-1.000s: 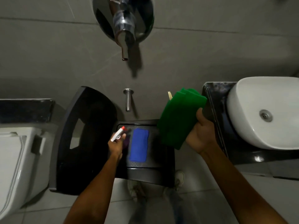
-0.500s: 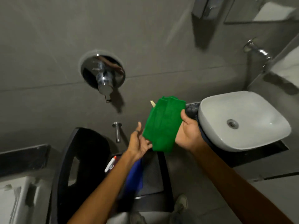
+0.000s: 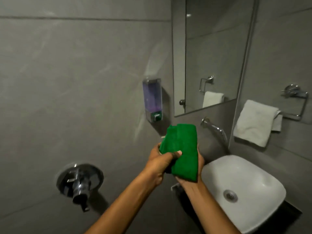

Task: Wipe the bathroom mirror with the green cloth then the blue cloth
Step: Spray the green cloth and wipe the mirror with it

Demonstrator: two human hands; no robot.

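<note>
Both hands [image 3: 177, 164] grip green cloth [image 3: 182, 149] | mirror [image 3: 212, 54] above | basin [image 3: 249, 186] right

Pretty dim bathroom, big grey wall tiles [image 3: 76, 81] all around. A soap dispenser [image 3: 152, 100] is mounted just above the fingers, a white basin [image 3: 249, 188] sits off to their right, a chrome shower valve [image 3: 79, 181] lower left, and a white towel [image 3: 256, 122] hangs upper right.

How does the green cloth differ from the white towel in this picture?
The green cloth is dark green; the white towel is pale. The green cloth is gripped between the left hand and right hand; the white towel hangs over a metal ring holder on the wall, untouched. Both are folded.
</note>
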